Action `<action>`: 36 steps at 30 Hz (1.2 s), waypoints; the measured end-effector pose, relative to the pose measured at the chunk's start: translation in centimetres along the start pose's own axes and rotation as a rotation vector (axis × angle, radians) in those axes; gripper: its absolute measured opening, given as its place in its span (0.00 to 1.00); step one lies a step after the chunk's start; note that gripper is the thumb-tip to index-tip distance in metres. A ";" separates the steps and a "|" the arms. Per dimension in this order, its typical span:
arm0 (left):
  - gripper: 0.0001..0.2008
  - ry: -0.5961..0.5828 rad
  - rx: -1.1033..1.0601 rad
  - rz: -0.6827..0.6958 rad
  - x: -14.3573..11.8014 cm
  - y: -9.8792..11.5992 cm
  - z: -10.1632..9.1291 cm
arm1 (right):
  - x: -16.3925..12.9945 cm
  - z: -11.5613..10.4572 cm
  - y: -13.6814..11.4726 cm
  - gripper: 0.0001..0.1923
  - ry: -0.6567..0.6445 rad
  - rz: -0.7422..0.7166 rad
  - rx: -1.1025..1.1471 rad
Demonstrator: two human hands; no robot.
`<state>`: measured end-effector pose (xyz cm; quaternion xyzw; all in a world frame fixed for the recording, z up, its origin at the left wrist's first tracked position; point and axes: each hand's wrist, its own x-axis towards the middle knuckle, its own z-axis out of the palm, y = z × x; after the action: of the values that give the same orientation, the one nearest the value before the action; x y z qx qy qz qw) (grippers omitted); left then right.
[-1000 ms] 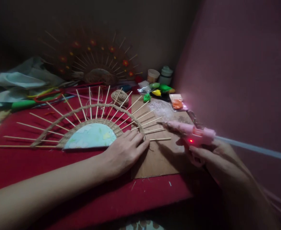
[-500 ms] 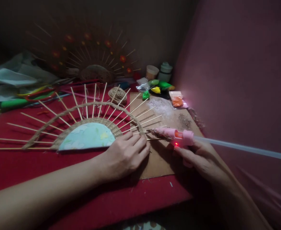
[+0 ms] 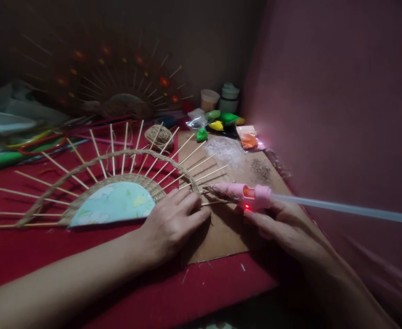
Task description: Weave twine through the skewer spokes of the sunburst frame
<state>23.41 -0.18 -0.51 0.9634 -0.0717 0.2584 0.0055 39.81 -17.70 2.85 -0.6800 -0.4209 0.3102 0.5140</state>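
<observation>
A half-round frame lies flat, with a pale blue fabric centre [image 3: 111, 205], thin wooden sticks [image 3: 99, 157] fanning outward and a braided cord [image 3: 80, 169] arching across them. My left hand [image 3: 173, 224] is closed at the cord's right end, fingers curled over it and the lowest sticks; the fingertips are partly hidden. In my right hand [image 3: 286, 228] is a pink hot glue gun [image 3: 260, 195], its red light on and a long clear glue stick [image 3: 345, 209] out the back. Its stained nozzle points left, close to the cord's right end; contact cannot be made out.
Cardboard [image 3: 221, 242] lies under the frame's right side on a red table cover [image 3: 118, 292]. Behind sit a twine ball [image 3: 159, 137], bagged coloured clay [image 3: 248, 139], a cup [image 3: 209, 99] and a bottle [image 3: 228, 97]. A similar flowered fan [image 3: 125, 103] stands at the back; a wall [image 3: 341, 114] bounds the right.
The whole view has shifted, so the frame and both hands appear slightly further left. My left thumb and fingers have moved a little at the cord's end. The glue gun remains beside it.
</observation>
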 end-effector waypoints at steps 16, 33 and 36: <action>0.09 0.028 -0.125 -0.095 -0.2 0.1 0.2 | -0.2 0.4 -0.1 0.19 -0.122 0.027 0.048; 0.12 -0.023 -0.060 -0.040 -0.6 0.3 0.0 | -0.6 0.1 0.1 0.14 -0.017 0.060 0.020; 0.12 -0.015 -0.059 -0.050 -0.7 0.3 0.1 | -0.4 0.2 -0.1 0.14 -0.065 0.011 0.043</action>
<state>22.82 -0.40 -0.99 0.9662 -0.0552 0.2486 0.0398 39.41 -17.98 2.91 -0.6608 -0.4270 0.3438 0.5126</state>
